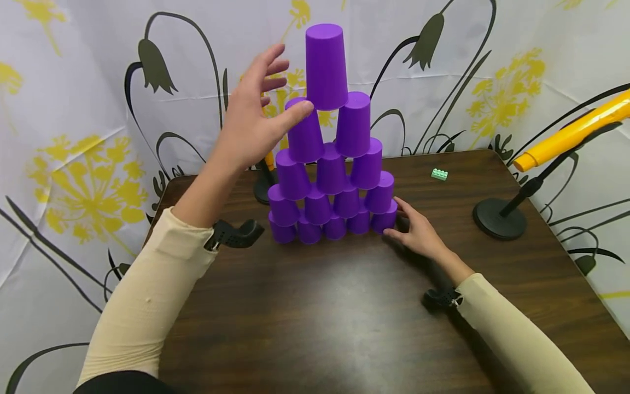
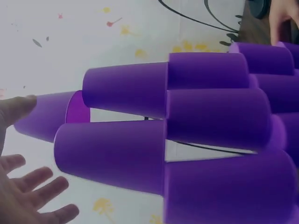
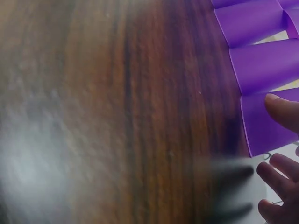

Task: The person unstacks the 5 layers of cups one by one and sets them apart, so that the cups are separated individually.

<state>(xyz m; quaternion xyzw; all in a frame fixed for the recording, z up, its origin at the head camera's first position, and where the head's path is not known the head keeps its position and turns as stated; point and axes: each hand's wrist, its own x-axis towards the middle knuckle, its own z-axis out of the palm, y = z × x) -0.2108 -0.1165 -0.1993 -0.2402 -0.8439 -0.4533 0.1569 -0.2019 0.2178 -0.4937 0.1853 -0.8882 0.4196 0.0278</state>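
Purple cups stand upside down in a five-level pyramid on the table, with a single top cup [image 1: 326, 65] resting across the two cups below it. Beside this top cup, on its left, is my left hand [image 1: 253, 112], fingers spread and holding nothing; its thumb comes close to the cup's lower edge, and contact is unclear. At the bottom right my right hand [image 1: 417, 229] is next to the end cup [image 1: 385, 220] of the lowest row. In the right wrist view the thumb [image 3: 282, 112] overlaps that cup [image 3: 264, 123], with the other fingers loosely apart from it.
A dark wooden table [image 1: 305, 317] carries the pyramid. Behind it hangs a floral curtain [image 1: 93, 109]. A small green toy brick [image 1: 439, 174] lies at the back right. A round-based stand [image 1: 499, 219] with a yellow tube [image 1: 571, 131] is on the right; another black stand [image 1: 263, 191] is partly hidden behind the cups.
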